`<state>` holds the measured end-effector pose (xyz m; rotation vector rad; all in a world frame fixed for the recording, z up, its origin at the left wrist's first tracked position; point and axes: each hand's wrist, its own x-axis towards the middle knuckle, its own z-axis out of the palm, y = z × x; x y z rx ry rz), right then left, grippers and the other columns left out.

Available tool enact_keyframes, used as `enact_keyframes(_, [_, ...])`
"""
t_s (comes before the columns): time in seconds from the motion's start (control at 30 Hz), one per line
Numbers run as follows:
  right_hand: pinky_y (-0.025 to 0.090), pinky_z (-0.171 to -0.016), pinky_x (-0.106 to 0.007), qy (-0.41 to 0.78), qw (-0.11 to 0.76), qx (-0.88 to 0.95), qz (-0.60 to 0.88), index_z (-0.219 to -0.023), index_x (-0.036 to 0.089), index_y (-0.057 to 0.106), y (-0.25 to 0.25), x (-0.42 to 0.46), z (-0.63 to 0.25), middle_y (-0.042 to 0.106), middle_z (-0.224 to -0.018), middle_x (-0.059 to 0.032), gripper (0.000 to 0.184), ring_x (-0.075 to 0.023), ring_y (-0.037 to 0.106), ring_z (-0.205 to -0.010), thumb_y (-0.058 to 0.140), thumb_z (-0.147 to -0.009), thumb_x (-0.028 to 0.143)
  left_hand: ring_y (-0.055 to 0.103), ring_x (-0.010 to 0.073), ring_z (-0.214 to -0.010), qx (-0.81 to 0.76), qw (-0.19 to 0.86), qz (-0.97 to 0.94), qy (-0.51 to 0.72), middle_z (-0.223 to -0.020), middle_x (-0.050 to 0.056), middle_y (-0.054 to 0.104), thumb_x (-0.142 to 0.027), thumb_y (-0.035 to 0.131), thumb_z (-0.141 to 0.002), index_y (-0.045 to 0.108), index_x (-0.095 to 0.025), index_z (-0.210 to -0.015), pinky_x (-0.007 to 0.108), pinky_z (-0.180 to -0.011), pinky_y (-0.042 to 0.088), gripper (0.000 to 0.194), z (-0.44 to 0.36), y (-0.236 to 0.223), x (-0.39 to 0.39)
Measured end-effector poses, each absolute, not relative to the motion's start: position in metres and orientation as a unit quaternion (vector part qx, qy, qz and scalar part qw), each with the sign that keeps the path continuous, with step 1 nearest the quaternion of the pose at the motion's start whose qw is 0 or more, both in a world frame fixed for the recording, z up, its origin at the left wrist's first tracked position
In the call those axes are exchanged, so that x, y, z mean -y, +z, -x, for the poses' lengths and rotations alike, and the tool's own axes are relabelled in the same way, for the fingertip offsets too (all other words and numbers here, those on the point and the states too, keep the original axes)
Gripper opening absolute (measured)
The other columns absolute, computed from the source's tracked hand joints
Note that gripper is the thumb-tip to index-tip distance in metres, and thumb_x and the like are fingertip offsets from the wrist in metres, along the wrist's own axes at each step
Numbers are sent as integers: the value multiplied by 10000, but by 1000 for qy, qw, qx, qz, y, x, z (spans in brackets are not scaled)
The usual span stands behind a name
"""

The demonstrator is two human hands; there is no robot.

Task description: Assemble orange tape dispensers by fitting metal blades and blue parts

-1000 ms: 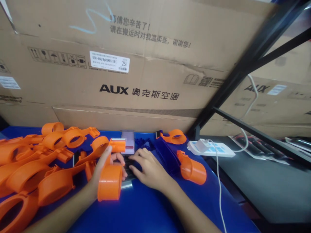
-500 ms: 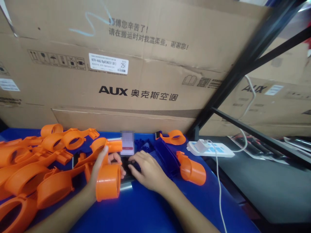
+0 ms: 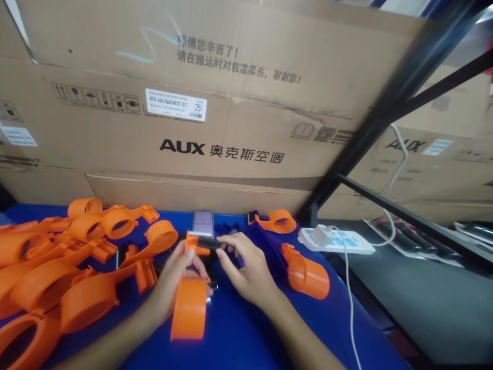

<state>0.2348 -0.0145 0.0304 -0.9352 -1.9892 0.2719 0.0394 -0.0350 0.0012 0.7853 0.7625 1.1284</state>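
Observation:
My left hand (image 3: 173, 277) is closed around an orange plastic tape dispenser (image 3: 188, 311). Its round holder hangs below the fingers and its head points up and to the right. Against that head lies a dark strip-like piece (image 3: 208, 243), its right end pinched between the thumb and fingers of my right hand (image 3: 248, 270). Whether the strip is seated in the head or only touching it, I cannot tell. Several more orange tape dispensers (image 3: 88, 303) are heaped to the left. Two others, a dispenser with a dark tip (image 3: 283, 221) and a second dispenser (image 3: 308, 272), lie to the right.
A phone (image 3: 203, 220) stands behind my hands. Dark blue plastic parts (image 3: 265, 249) are beside my right hand on the blue table (image 3: 239, 334). A white power strip (image 3: 339, 239) with a cable sits at the right edge. Large cartons (image 3: 231, 97) and a black rack post (image 3: 358, 128) rise behind.
My right hand has lifted from the dark items on the table and now holds the dark strip at the dispenser head. My left hand has shifted right and turned the dispenser.

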Motion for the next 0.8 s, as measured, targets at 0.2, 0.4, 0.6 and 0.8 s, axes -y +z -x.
enact_keyframes(0.2, [527, -732, -329, 115, 458, 794, 381, -1189, 231, 672, 23, 15, -227, 693, -936, -58, 209, -199, 638, -848, 610, -989, 220, 754, 264, -591, -330, 702, -388, 498, -753, -3, 690, -497, 630, -941, 481, -234, -1235, 354, -543, 594, 421, -41, -2, 39])
enact_keyframes(0.4, [516, -673, -293, 145, 479, 769, 398, -1205, 232, 671, 22, 21, -223, 718, -912, -37, 219, -170, 647, -763, 608, -995, 233, 771, 293, -633, -333, 711, -389, 481, -737, -1, 697, -488, 632, -946, 460, -243, -1301, 358, -552, 593, 465, -40, -4, 40])
enact_keyframes(0.6, [521, -670, -276, 173, 443, 797, 371, -1191, 233, 714, 24, 20, -224, 706, -873, -33, 223, -156, 645, -746, 632, -986, 265, 748, 281, -563, -352, 728, -358, 467, -639, -6, 696, -503, 698, -896, 557, -229, -1188, 345, -526, 574, 424, -43, -5, 39])
enact_keyframes(0.8, [555, -727, -291, 263, 435, 780, 366, -1355, 222, 590, 37, 13, -239, 731, -943, -35, 337, -159, 683, -797, 535, -1030, 291, 673, 231, -464, -382, 734, -310, 468, -475, 66, 630, -564, 683, -861, 608, -148, -578, 297, -462, 525, 509, -36, 1, 32])
